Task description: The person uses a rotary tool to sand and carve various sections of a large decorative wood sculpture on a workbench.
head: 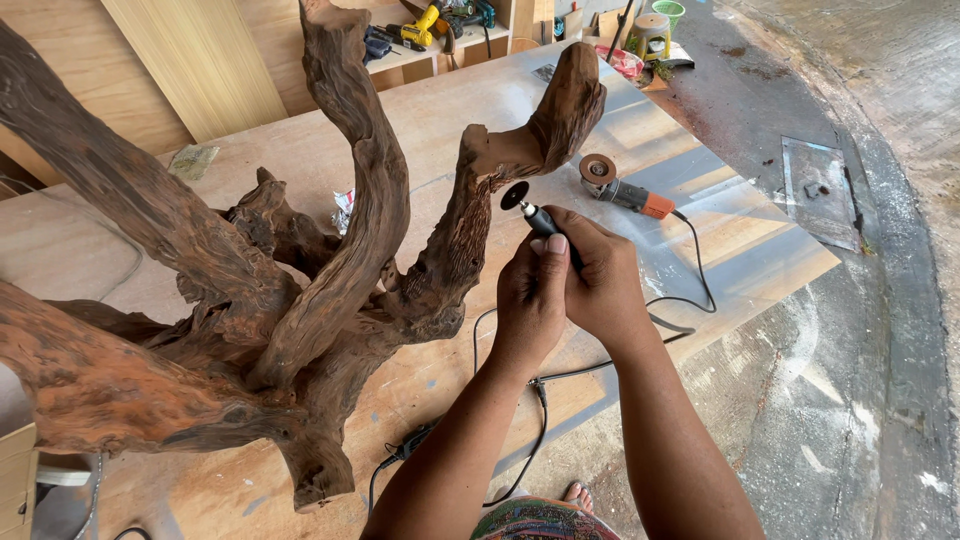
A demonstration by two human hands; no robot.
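- Both hands wrapped around a small rotary tool [545, 222]: left hand [528, 295] and right hand [600, 280] pressed together, pencil-style grip.
- Its dark cutting disc [514, 195] sits just beside a branch of the driftwood root [300, 290] on the table [690, 230].
- Judgement: light passes, disc edge-on, cord [520, 385] clear.
- Angle grinder [620, 190] lies idle, near.

Rough, matt wooden root sculpture [300, 270]
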